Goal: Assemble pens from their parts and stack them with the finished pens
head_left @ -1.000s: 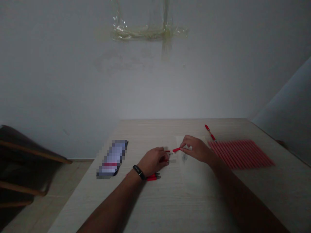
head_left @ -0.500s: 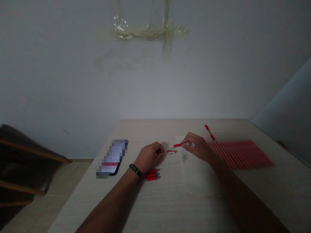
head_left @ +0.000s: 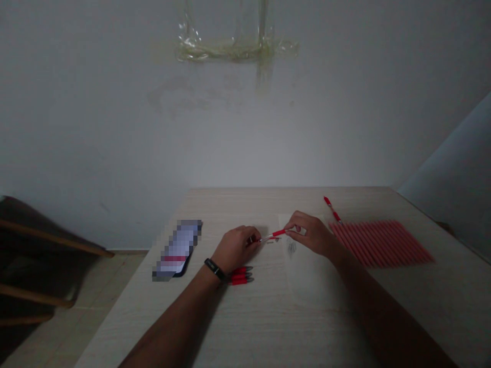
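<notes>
A pen with a red section and a pale, clear-looking section spans the gap between my two hands. My left hand, wearing a black wristband, pinches its pale end; the fingertips partly hide it. On the red end close the thumb and fingers of my right hand. Under the pen lie small loose parts, one of them thin and spring-like. Several red pens with grey tips rest beside my left wrist, partly covered by it.
A phone lies on the table at the left. Several red sticks, pencil- or pen-like, form a row at the right, with another red pen behind. A pale sheet with a scribble sits under my right hand.
My right hand has shifted slightly left and the pen's red section has come a little lower and nearer my left hand. My left hand stays almost still.
</notes>
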### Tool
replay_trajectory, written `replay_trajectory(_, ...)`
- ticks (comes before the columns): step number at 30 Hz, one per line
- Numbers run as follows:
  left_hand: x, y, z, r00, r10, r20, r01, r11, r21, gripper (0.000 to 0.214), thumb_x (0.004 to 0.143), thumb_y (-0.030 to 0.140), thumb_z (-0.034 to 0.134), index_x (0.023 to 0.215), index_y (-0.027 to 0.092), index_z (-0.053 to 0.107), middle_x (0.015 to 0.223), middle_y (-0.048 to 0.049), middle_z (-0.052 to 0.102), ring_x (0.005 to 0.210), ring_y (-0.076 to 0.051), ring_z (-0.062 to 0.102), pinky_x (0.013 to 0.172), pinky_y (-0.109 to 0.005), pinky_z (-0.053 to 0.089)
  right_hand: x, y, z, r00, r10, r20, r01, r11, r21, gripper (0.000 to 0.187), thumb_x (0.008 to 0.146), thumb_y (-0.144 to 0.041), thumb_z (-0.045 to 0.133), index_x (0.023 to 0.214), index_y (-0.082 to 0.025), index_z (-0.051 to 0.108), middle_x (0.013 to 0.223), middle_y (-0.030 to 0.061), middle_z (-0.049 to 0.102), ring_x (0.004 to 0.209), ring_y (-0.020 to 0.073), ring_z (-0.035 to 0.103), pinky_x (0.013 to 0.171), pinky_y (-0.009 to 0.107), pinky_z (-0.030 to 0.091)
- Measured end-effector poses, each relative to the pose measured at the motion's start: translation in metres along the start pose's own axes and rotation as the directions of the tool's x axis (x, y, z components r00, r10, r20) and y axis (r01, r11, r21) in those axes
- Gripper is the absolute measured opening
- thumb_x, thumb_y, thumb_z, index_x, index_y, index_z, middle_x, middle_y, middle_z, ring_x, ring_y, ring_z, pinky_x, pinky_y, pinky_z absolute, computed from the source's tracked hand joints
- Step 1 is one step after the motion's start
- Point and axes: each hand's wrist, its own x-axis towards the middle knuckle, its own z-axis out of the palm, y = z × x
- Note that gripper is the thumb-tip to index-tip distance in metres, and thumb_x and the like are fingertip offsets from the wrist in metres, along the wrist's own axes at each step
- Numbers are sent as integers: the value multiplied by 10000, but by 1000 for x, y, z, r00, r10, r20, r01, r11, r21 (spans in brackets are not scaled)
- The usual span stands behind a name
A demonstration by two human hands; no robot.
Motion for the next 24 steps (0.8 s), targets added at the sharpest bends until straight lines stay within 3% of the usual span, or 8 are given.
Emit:
replay_trajectory(4, 0, 1, -1, 997, 72, -7, -72, 997, -16, 177, 880, 197, 625, 1022, 245, 719, 956, -32, 698, 883, -183, 609, 805, -281, 454, 0, 0, 2, 999, 5, 35, -5, 1000, 0, 85, 926, -282, 637, 899, -213, 678, 859, 18, 633, 727, 139, 566, 679, 259, 427)
replay_trajectory(9, 1, 0, -1, 997, 78, -25, -78, 997, -10, 183, 886, 196, 634, 1030, 251, 732, 960, -39, 689, 924, -194, 600, 843, -294, 452, -1, -2, 7, 996, -15, 92, 17, 1000, -18, 264, 996, -332, 532, 795, -190, 627, 807, 15, 606, 713, 134, 551, 658, 252, 392)
replay_trajectory(14, 1, -2, -2, 995, 93, -47, -94, 995, -19, 172, 927, 247, 607, 1046, 259, 731, 958, -38, 678, 910, -191, 589, 829, -290, 448, -2, -4, 12, 995, 47, 89, -48, 999, 8, 141, 948, -358, 622, 971, -220, 644, 863, 2, 635, 733, 138, 567, 664, 242, 401)
replay_trajectory(19, 1, -1, -3, 994, 98, -39, -99, 995, -22, 157, 924, 241, 621, 1037, 251, 730, 959, -37, 671, 917, -190, 581, 819, -286, 441, -2, -4, 16, 994, 20, 109, -17, 999, -27, 273, 1014, -360, 505, 834, -198, 631, 827, 11, 617, 742, 141, 565, 683, 250, 391)
replay_trajectory(24, 1, 1, -3, 995, 88, -41, -89, 996, -30, 148, 938, 264, 612, 1030, 245, 727, 967, -41, 670, 921, -193, 576, 815, -290, 437, -2, -4, 16, 992, 64, 104, -65, 998, 4, 204, 949, -416, 623, 965, -214, 643, 877, 1, 631, 740, 138, 569, 669, 243, 396)
